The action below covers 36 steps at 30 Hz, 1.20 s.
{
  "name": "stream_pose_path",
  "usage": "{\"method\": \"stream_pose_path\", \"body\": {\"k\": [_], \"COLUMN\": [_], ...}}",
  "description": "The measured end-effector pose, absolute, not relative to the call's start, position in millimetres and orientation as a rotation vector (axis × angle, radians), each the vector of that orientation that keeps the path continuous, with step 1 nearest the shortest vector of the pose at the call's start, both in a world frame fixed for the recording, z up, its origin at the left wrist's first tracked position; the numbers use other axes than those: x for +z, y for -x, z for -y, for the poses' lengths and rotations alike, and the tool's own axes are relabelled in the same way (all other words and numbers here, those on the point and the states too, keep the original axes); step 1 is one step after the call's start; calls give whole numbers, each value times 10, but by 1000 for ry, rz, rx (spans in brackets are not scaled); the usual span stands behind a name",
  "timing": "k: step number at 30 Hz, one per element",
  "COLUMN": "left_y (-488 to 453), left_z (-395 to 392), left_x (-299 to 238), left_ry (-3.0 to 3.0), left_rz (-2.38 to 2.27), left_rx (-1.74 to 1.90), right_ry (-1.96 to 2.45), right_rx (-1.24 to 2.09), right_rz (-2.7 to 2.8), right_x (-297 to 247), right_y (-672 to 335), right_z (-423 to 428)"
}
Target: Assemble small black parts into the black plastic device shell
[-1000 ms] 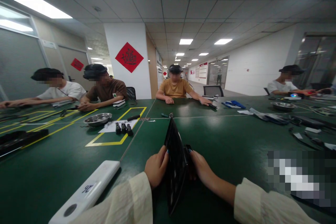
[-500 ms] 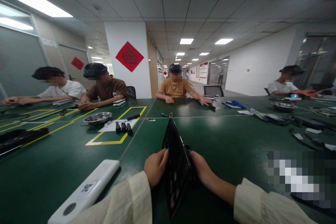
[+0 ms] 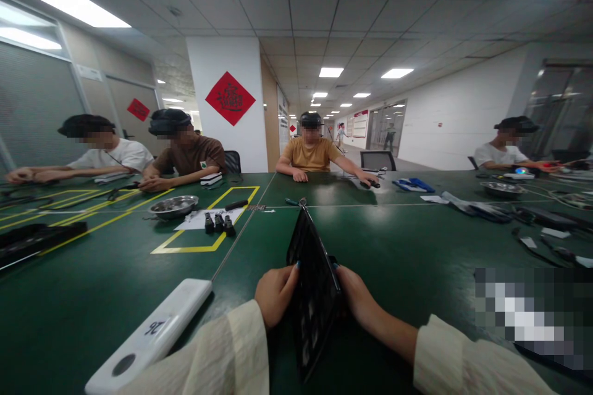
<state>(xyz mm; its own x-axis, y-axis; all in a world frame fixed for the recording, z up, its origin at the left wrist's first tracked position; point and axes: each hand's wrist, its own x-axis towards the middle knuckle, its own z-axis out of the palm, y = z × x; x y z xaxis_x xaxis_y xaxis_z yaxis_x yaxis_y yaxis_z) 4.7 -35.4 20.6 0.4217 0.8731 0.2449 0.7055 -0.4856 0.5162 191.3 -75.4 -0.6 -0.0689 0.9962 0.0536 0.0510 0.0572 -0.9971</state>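
Between my hands a thin, flat black panel (image 3: 311, 296) stands tilted on edge, seen nearly side-on, with reflections on its left face. What kind of panel it is I cannot make out. My left hand (image 3: 276, 297) grips its left face, thumb on top, the other fingers mostly hidden. On the far side, my right hand (image 3: 357, 297) is closed on the panel's right edge, its fingertips out of sight behind it. A white device marked 26 (image 3: 155, 330) lies by my left forearm on the green table (image 3: 393, 315).
A metal bowl (image 3: 173, 207) and several small black parts (image 3: 219, 223) on white paper lie ahead left, by yellow tape. Across the table sits a person (image 3: 310, 151), one hand on a black object. A blue item (image 3: 413, 185), another bowl (image 3: 502, 189) and cables are at right.
My hands and the panel have hardly moved. The view has shifted very slightly. Across the table, the person's outstretched hand has changed its pose slightly at the black object.
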Motion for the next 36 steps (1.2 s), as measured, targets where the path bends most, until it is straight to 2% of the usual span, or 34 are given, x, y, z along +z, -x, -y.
{"method": "stream_pose_path", "body": {"k": [11, 22, 36], "left_y": [-76, -62, -68], "left_z": [360, 357, 374], "left_x": [201, 196, 206], "left_ry": [-2246, -2319, -2326], "left_rz": [-1498, -1362, -1498], "left_rx": [691, 794, 660], "right_ry": [1156, 1154, 1165], "right_rx": [1212, 1189, 1184], "right_rz": [1315, 1308, 1316], "right_x": [-68, -63, -103], "right_y": [-1939, -1940, -1951], "right_z": [732, 726, 699]}}
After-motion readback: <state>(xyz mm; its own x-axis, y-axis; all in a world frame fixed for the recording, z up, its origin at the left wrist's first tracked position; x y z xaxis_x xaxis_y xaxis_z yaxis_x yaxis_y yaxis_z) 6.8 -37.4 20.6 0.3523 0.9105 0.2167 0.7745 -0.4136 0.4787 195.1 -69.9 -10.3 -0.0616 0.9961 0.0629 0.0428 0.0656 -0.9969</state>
